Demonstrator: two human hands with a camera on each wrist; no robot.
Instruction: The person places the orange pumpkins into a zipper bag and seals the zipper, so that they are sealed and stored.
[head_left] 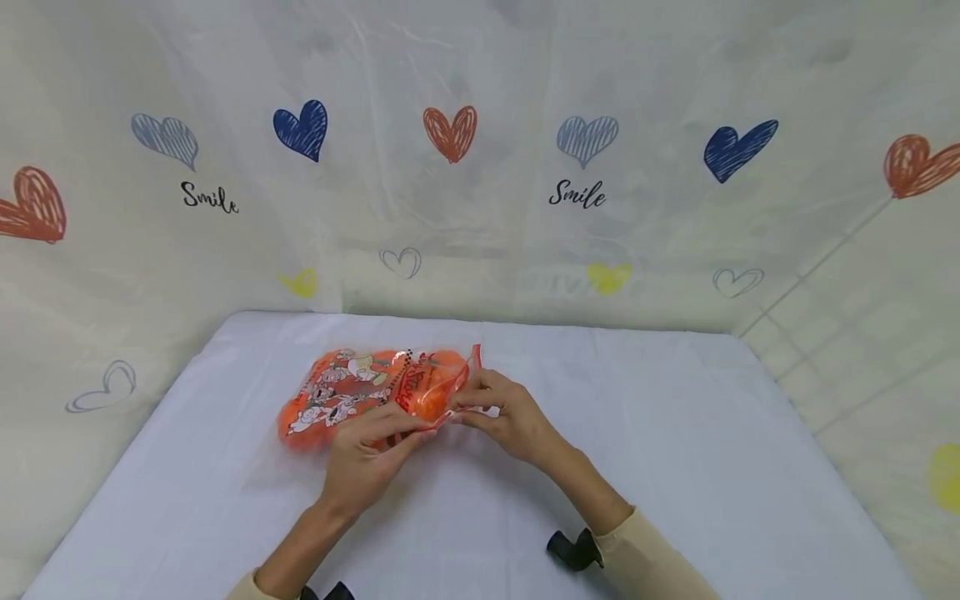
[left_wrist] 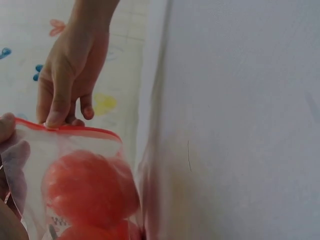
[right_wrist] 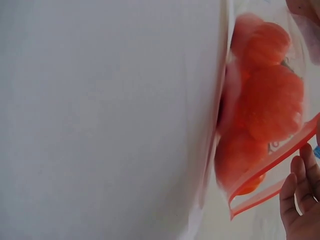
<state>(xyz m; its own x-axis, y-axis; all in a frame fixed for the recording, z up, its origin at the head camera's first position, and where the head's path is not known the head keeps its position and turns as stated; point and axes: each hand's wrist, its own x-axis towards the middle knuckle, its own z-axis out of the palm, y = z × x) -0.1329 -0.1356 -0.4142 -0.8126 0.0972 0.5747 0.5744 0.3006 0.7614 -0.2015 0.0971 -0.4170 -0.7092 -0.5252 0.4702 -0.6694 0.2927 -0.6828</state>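
A clear zip bag [head_left: 352, 392] printed with cartoon figures lies on its side, its red-edged mouth toward the right. Inside are several orange, rounded, lobed things [right_wrist: 275, 100], seen through the plastic. My left hand [head_left: 360, 467] pinches the near end of the red zip strip [left_wrist: 82, 131] between thumb and fingers. Close beside it, my right hand [head_left: 513, 417] pinches the same mouth edge farther along. In the right wrist view the two red strips stand apart at one end, so the mouth gapes there.
A white cloth covers the table [head_left: 675, 433]. Behind it hangs a pale backdrop [head_left: 510, 233] printed with hearts and the word Smile. Black wrist mounts [head_left: 573, 550] sit by the beige sleeves [head_left: 652, 558].
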